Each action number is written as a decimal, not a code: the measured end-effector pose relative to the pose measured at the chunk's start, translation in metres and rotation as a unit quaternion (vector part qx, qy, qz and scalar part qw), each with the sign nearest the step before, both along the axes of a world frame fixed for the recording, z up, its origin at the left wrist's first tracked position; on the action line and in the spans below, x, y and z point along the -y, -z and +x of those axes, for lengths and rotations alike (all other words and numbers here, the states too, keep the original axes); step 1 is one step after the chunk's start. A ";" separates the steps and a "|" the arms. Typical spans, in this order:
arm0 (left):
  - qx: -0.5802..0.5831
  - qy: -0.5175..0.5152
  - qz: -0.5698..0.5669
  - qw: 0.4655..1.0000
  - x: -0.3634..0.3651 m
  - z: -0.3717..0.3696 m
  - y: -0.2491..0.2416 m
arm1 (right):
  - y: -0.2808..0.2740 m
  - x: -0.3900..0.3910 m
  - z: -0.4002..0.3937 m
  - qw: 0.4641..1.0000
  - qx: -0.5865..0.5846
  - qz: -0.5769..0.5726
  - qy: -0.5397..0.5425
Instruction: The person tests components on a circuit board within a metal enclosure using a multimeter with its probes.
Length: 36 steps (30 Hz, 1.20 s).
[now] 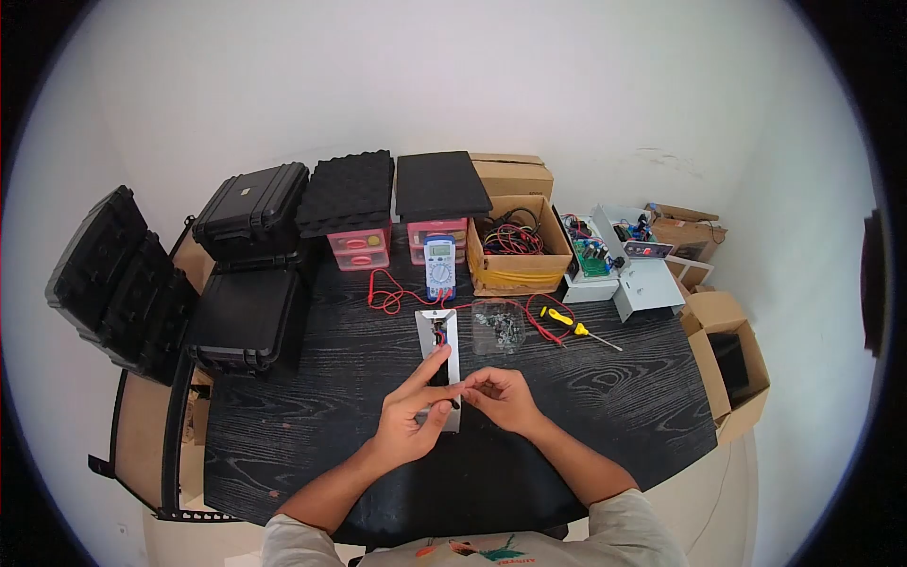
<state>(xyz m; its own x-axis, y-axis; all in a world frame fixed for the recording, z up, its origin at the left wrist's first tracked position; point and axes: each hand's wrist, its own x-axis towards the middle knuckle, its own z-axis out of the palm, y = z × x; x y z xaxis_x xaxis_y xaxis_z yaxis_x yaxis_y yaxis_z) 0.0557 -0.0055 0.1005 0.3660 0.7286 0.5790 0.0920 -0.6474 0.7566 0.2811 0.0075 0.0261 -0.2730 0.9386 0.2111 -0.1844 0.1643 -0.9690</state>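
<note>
I have the left hand (411, 416) spread over the panel (453, 359), thumb apart from forefinger, which reaches toward the wires (439, 333). The right hand (501, 399) meets it, fingertips bunched; I can't tell whether they clamp anything. The panel lies beneath the 2 hands. Ahead of the grip stands the meter (440, 269); ahead and right lies the tray (482, 346). I'd brace the panel, keep the fingertips light and leave the wires unstrained.

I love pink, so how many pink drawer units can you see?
2: the left pink drawer unit under bumpy foam, the right one under flat foam, partly behind the digital multimeter.
</note>
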 end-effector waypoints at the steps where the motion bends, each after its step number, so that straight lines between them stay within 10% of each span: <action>1: 0.000 0.002 -0.008 1.000 0.000 0.000 0.000 | 0.003 -0.001 0.000 1.000 0.015 0.012 0.004; 36: 0.002 0.001 0.010 1.000 -0.002 -0.001 0.004 | -0.024 0.006 0.000 0.961 0.195 0.172 0.096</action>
